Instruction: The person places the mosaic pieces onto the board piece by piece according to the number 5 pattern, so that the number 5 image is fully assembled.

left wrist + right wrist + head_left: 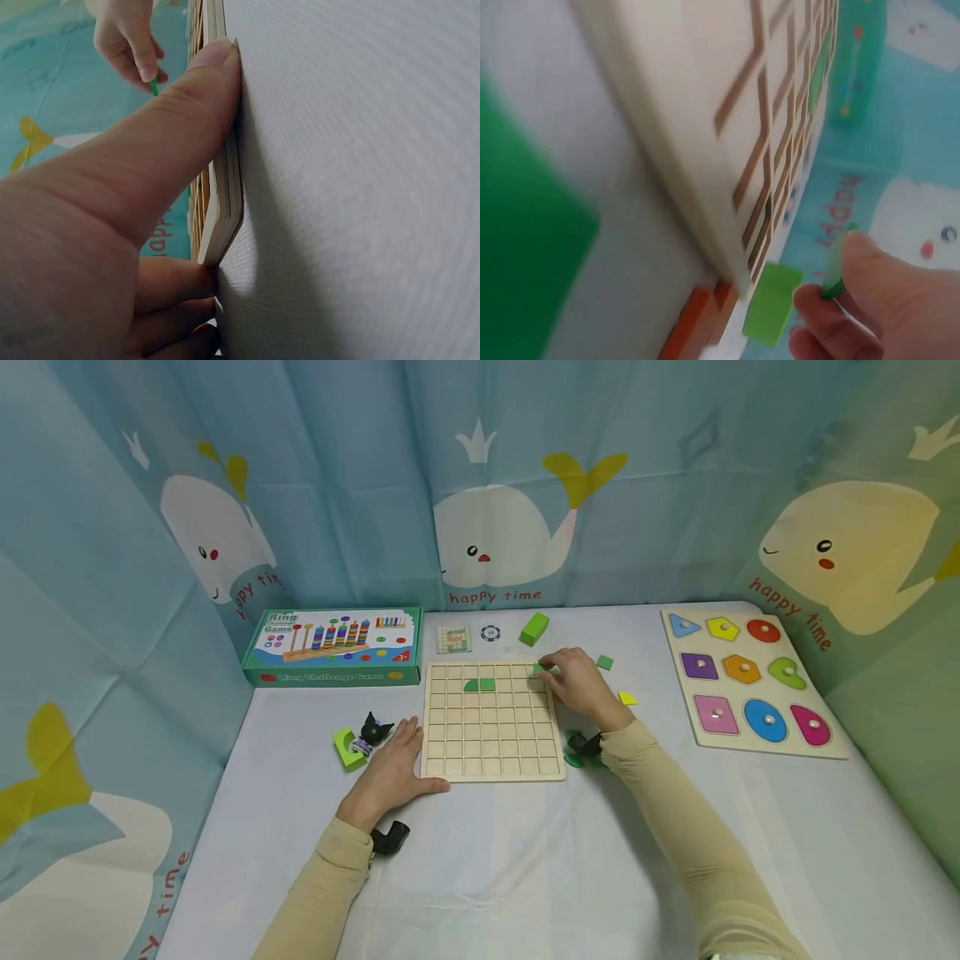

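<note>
A square wooden grid board (495, 772) lies flat on the white table. Two green tiles (487, 685) sit side by side in cells of its second row, the left one with a rounded corner. Between thumb and fingers my right hand (576, 683) pinches a small green tile (835, 271) over the board's far right corner. My left hand (392, 777) steadies the board at its near left corner: straight fingers lie along the left side, and the thumb (202, 82) touches the front edge.
Green pieces with a dark object (583, 745) lie under my right wrist; a green tile (604, 662) and a yellow tile (627, 698) lie beyond. A cat-like figure (372, 731), green arch block (347, 750) and black pipe (391, 838) surround my left hand. A shape puzzle (750, 681) stands right.
</note>
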{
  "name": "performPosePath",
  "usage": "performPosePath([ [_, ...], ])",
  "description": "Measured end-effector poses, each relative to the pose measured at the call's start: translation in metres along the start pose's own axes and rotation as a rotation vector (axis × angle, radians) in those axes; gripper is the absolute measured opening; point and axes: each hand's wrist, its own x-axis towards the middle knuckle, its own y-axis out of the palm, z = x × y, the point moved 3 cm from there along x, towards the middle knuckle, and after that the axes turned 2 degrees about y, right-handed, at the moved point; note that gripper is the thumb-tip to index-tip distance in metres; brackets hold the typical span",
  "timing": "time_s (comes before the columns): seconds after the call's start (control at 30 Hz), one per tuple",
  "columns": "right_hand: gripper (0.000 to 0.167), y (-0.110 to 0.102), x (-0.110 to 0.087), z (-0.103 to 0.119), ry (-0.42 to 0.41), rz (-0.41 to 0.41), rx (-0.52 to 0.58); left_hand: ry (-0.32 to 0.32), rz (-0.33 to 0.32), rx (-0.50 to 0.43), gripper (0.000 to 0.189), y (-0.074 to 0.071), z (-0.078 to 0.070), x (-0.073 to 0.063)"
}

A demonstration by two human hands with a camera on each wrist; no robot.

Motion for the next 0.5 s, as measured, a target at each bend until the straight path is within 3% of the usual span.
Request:
performPosePath([
  [0.5, 0.023, 0.023, 0.007, 0.028, -0.124, 0.058, -0.019, 0.013, -0.003, 0.006, 0.105, 0.0, 0.001, -0.001],
])
